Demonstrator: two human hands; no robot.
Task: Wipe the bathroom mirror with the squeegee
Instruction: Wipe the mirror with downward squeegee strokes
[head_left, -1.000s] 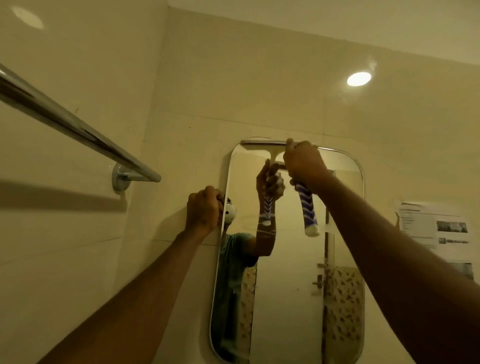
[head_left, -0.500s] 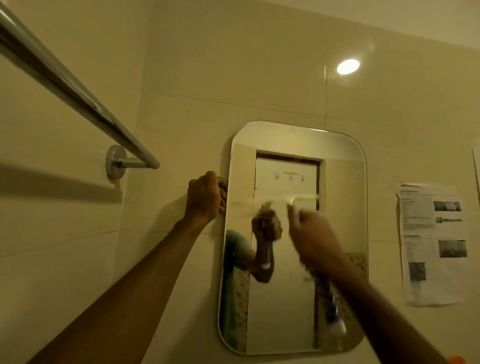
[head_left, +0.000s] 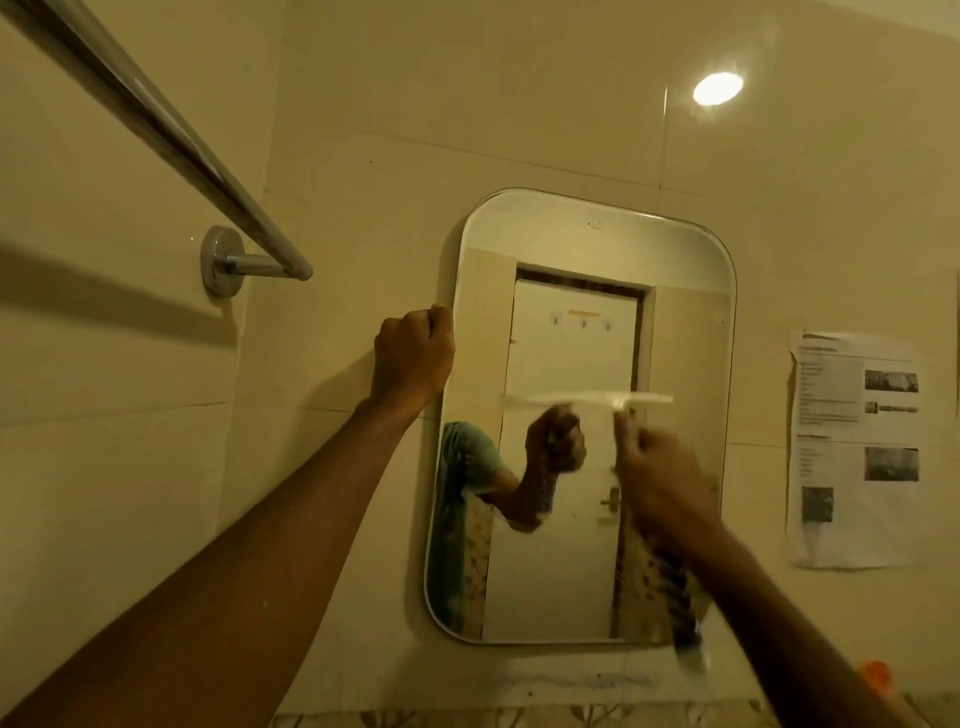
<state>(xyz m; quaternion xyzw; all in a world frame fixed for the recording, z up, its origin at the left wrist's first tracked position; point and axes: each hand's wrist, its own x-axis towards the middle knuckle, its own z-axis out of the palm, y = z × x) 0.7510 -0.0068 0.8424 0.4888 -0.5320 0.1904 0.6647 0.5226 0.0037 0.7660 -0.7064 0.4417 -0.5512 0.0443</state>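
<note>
I am gripping the white-bladed plastic squeegee with the blue-and-white striped handle (head_left: 587, 399) in my right hand (head_left: 660, 483). My fingers are wrapping round the handle just under the blade, though the hand is blurred and I cannot tell each finger apart. The blade is lying level across the tall frameless wall mirror with rounded corners (head_left: 685, 338), about halfway down the glass and right of centre. My left hand (head_left: 413, 358) is bracing at the mirror's left edge, fingers curled and, as far as I can tell, hooking over the rim.

I am judging this to be mid-stroke, with the lower half of this strip not yet done. To do it well I am aiming for even pressure along the whole rubber edge, a level blade and one unbroken pull to the bottom rim. The next pass should be overlapping this one toward my bracing hand.
</note>
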